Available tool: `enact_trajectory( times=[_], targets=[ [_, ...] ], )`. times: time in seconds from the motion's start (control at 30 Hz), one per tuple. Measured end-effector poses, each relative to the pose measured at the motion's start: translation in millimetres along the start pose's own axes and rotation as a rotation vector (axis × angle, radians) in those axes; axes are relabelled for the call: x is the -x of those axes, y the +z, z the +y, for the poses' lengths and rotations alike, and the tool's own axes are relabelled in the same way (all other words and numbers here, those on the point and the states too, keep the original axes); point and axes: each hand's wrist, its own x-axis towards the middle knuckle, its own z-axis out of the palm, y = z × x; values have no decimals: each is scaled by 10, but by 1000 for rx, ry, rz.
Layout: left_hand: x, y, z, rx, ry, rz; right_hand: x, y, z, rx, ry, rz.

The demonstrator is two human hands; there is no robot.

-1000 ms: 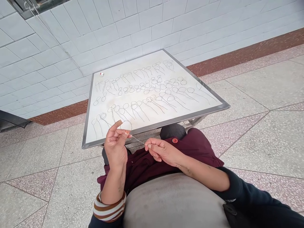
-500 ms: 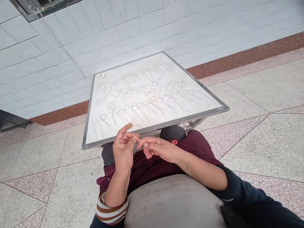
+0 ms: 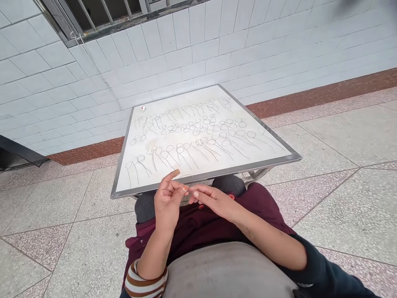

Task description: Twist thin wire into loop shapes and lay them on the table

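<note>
My left hand [image 3: 169, 200] is raised just past the table's near edge, thumb and forefinger pinched together; what lies between them is too small to make out. A tan wrap covers the tip of one raised finger. My right hand [image 3: 214, 200] meets it from the right, thumb and fingers closed at the left fingertips, with anything held there hidden. Beyond both hands is a white table [image 3: 155, 181] with a grey metal rim. Thin dark looped strands [image 3: 226, 142] lie on it in rows, several with two loose tails, others as small double rings.
A small white and red object [image 3: 143, 109] sits at the table's far left corner. Behind the table stands a white tiled wall [image 3: 173, 62] with a barred window [image 3: 108, 12] at upper left. My knees are under the near edge, above a speckled floor [image 3: 102, 236].
The view has tilted up, showing more of the window. Both hands remain together at the fingertips, and the right hand's fingers have shifted slightly.
</note>
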Motion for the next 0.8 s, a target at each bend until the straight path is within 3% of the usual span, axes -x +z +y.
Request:
enact_trajectory(
  times=[0.1, 0.17, 0.53, 0.8],
  targets=[
    [32, 18, -15, -35, 7, -26, 3, -9, -58, 51, -111, 187],
    [50, 35, -17, -66, 6, -34, 7, 17, -67, -12, -122, 232],
    [102, 71, -53, -12, -58, -47, -41, 103, 45, -314, -142, 289],
    [128, 112, -143, 158, -57, -34, -80, 90, 53, -378, -122, 322]
  ],
)
